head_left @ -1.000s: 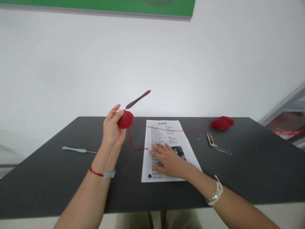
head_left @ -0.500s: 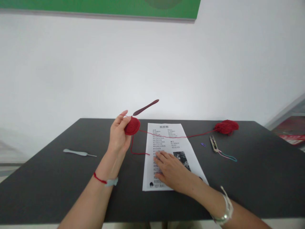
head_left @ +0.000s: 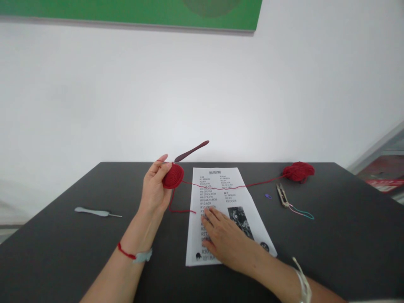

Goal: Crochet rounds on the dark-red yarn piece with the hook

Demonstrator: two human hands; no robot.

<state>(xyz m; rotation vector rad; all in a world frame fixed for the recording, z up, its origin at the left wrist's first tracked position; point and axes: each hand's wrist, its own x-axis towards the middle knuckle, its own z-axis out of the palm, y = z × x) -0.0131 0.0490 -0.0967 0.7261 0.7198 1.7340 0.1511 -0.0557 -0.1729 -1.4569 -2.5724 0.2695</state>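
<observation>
My left hand pinches a round red crochet piece between thumb and fingers, raised above the table. A dark-handled crochet hook sticks out from the top of the piece, up and to the right; its tip is hidden. Red yarn runs from the piece across the printed pattern sheet to a ball of red yarn at the right. A short yarn tail hangs below the piece. My right hand lies flat on the sheet, fingers spread, covering part of the left column of text.
On the dark table, a grey-handled hook lies at the left. Thread snips with a looped cord and a small purple stitch marker lie at the right. A white wall stands behind.
The whole view has shifted slightly, so things sit a little lower. Both hands keep nearly the same pose; the right hand still rests on the sheet.
</observation>
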